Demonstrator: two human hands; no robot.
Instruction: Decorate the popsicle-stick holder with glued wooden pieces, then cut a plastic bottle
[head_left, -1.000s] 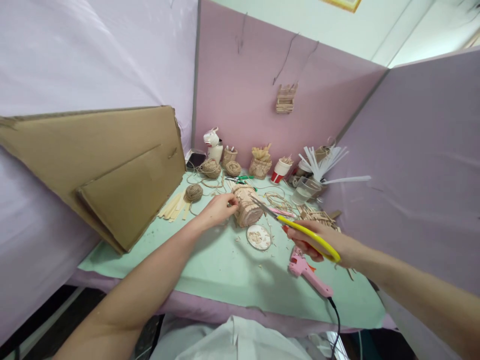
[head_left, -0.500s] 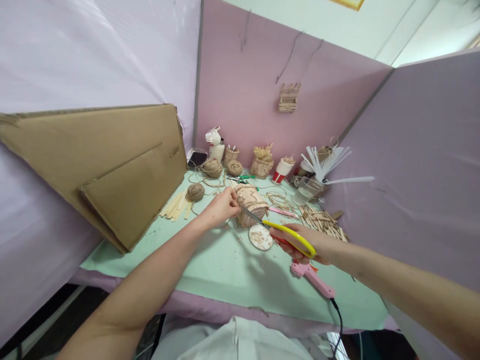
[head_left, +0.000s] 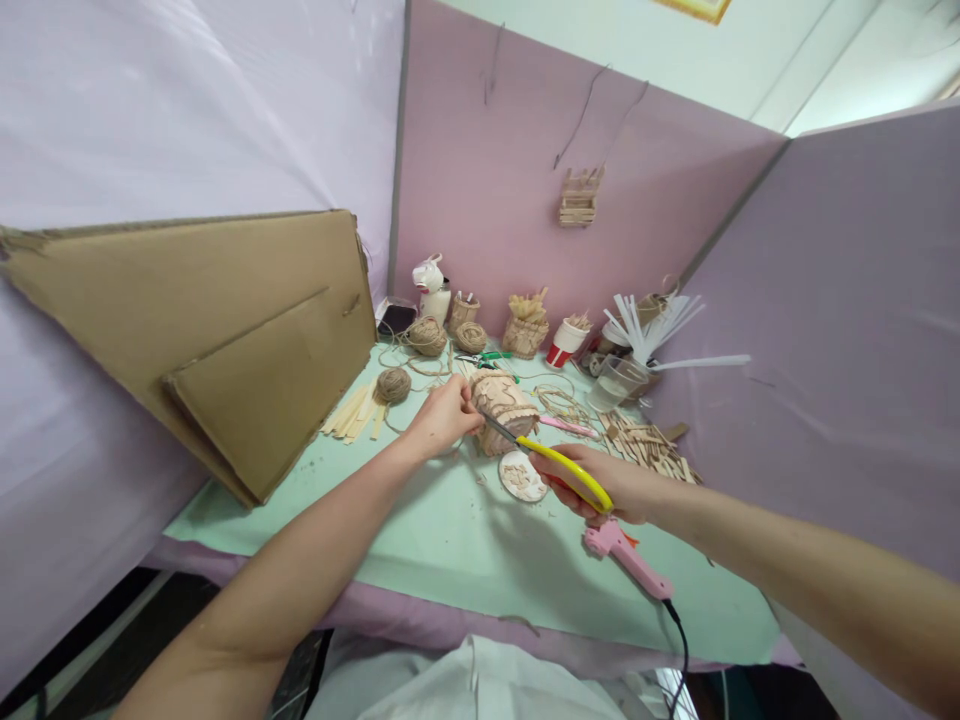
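My right hand [head_left: 589, 480] is wrapped round the handles of a pair of scissors [head_left: 561, 466], one yellow and one red. Their metal blades point up and left, with the tips close to the fingers of my left hand [head_left: 448, 414]. Those left fingers are pinched together; whatever they hold is too small to make out. Just beyond the blades, a cylindrical container [head_left: 501, 402] covered in pale wood pieces with braided twine bands lies on its side. Below it is a round white lid or dish [head_left: 522, 477] with wood scraps in it.
A pink glue gun [head_left: 628, 560] with a black cord lies near my right wrist. Wood strips [head_left: 646, 446] are heaped at right, beside a clear cup [head_left: 616, 384] of white sticks. Twine balls [head_left: 393, 385] sit at left, and cardboard [head_left: 270, 350] leans there.
My right hand and the scissors have shifted slightly left, bringing the blades further toward my left fingers. My left hand stays pinched in nearly the same place.
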